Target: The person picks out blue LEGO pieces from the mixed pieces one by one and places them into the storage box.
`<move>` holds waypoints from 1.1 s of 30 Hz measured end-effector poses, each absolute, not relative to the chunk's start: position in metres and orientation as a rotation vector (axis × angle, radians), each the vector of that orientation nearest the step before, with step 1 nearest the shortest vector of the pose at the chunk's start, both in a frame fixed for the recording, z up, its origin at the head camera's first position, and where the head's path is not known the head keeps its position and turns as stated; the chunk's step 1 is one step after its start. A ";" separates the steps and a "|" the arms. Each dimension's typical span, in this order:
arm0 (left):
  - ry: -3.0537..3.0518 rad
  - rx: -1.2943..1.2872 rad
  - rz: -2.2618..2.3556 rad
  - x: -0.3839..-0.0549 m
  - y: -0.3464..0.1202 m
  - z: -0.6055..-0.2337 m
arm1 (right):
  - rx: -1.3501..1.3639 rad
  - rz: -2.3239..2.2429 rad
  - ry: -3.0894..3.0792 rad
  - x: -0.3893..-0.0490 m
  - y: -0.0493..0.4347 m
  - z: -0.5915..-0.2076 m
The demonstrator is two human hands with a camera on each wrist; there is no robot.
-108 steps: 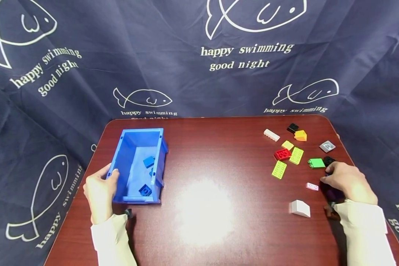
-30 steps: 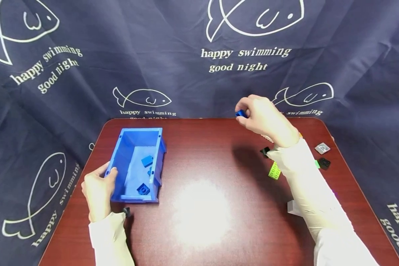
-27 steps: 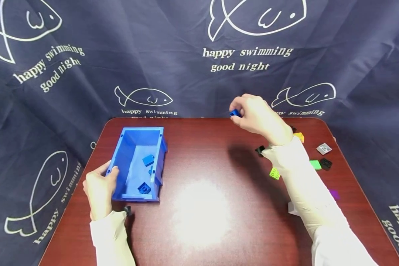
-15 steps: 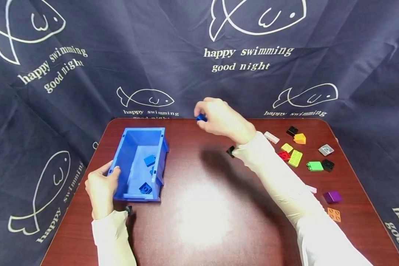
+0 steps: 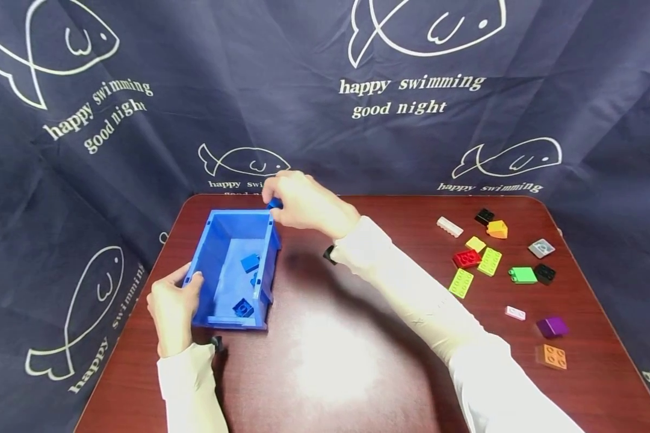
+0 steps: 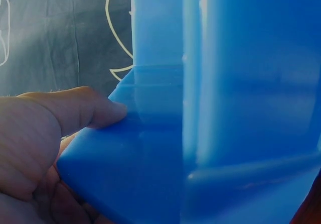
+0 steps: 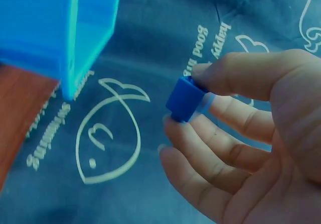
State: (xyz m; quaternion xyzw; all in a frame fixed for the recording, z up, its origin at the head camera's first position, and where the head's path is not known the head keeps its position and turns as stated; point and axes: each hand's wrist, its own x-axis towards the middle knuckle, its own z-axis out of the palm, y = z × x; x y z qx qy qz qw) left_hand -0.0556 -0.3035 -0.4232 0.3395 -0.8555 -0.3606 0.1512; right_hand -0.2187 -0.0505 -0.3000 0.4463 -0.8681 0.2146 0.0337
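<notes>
A blue plastic bin (image 5: 273, 264) stands at the left of the table, with several blue bricks (image 5: 243, 308) on its floor. My left hand (image 5: 174, 304) grips the bin's left wall; in the left wrist view the thumb (image 6: 95, 108) lies on the wall's inner side and the fingers are partly hidden behind it. At the bin's far right corner, my right hand (image 5: 311, 201) pinches a small blue brick (image 7: 184, 99) between thumb and fingers. That brick is above the table, just outside or over the rim; I cannot tell which.
Loose bricks lie on the right of the table: red (image 5: 467, 258), lime (image 5: 461, 283), green (image 5: 523, 275), purple (image 5: 552, 327), orange (image 5: 554, 356), pink (image 5: 515, 313) and others. A dark fish-print curtain (image 5: 325, 120) hangs around the table (image 5: 390, 385).
My right hand took up a blue brick at the table's right side and carried it left to the bin's far right corner. A white sloped brick at front right no longer shows. My left hand keeps its grip.
</notes>
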 end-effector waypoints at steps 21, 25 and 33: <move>-2.445 0.935 -1.036 -0.056 -0.298 -0.424 | 1.571 0.526 -2.798 -0.199 -0.145 -0.335; -2.438 0.914 -1.019 -0.058 -0.299 -0.425 | 1.605 0.526 -2.848 -0.191 -0.156 -0.341; -2.440 0.930 -1.015 -0.054 -0.300 -0.425 | 1.642 0.468 -2.961 -0.181 -0.166 -0.360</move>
